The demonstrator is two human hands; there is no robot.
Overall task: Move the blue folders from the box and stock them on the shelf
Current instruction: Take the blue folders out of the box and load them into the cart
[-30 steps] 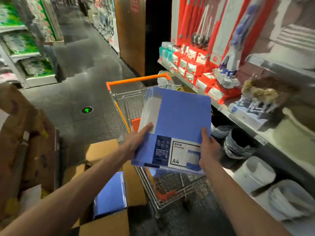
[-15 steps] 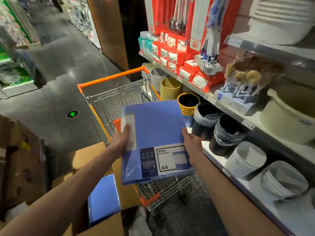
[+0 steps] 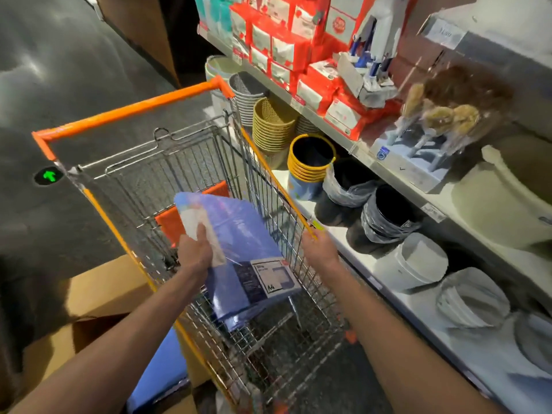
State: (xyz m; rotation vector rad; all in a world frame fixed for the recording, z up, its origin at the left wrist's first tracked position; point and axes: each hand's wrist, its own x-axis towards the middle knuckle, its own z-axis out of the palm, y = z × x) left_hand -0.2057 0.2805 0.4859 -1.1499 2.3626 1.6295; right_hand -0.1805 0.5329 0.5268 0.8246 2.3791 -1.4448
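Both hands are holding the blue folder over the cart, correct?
Not quite. In the head view only the left hand holds the blue folder over the cart; the right hand is off it, at the cart's side rail.

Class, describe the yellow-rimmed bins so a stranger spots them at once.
Find the orange-handled cart. On the low shelf right of it stands a stack of yellow-rimmed bins. The baskets beyond are woven, the black bins nearer are plastic-wrapped; these alone have smooth yellow rims.
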